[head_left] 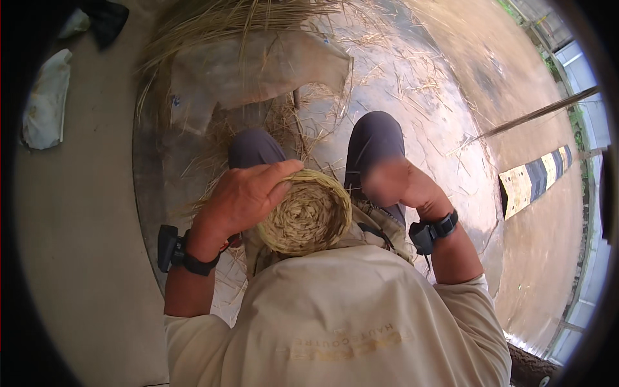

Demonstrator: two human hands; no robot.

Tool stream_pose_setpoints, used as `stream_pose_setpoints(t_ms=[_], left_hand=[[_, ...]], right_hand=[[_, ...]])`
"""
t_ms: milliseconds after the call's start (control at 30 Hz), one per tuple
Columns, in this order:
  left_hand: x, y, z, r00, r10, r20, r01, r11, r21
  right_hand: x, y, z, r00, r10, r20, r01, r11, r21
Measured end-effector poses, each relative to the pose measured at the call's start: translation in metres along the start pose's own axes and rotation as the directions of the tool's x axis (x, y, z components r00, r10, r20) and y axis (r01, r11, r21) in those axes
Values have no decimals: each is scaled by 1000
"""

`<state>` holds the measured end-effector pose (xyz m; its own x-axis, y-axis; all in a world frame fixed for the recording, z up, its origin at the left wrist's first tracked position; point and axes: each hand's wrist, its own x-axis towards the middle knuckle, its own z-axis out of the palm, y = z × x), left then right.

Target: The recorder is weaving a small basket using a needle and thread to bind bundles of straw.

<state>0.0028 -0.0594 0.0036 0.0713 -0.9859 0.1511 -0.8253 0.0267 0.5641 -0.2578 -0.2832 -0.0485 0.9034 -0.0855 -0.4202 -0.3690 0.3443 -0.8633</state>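
Observation:
A small round woven straw basket (304,213) rests in my lap, its coiled bottom and rim showing. My left hand (253,193) grips its upper left rim, thumb and fingers closed on the edge. My right hand (396,184) is raised over my right leg, just right of the basket and apart from its rim; its fingers are smeared by motion, so I cannot tell whether they hold anything. My grey-clad knees (375,132) stand beyond the basket.
Long straw (213,19) and a translucent plastic sheet (258,61) lie ahead on a pale ground covering (425,84) scattered with stems. A crumpled white bag (45,100) lies at the left. At the right are a pole (535,113) and a striped barrier block (536,177).

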Motion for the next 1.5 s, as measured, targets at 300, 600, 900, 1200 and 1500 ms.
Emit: stream_pose_setpoints(t_ms=[300,600,900,1200,1500], left_hand=[[-6,1,2,1000,-13,-5,13,1000,20],[-14,-4,8,997,-15,-71,13,1000,-27],[-14,-1,2,1000,2,-11,-1,996,85],[-14,2,5,993,16,-120,-16,1000,4],[-14,-1,5,998,18,-61,-16,999,29]], right_hand=[[50,1,45,899,-402,-173,336,383,860],[18,-53,1,860,-386,-333,382,921,-81],[61,21,53,978,-210,-1,210,976,62],[63,-23,67,987,-146,-72,155,978,140],[51,-28,42,980,-92,-178,151,926,348]])
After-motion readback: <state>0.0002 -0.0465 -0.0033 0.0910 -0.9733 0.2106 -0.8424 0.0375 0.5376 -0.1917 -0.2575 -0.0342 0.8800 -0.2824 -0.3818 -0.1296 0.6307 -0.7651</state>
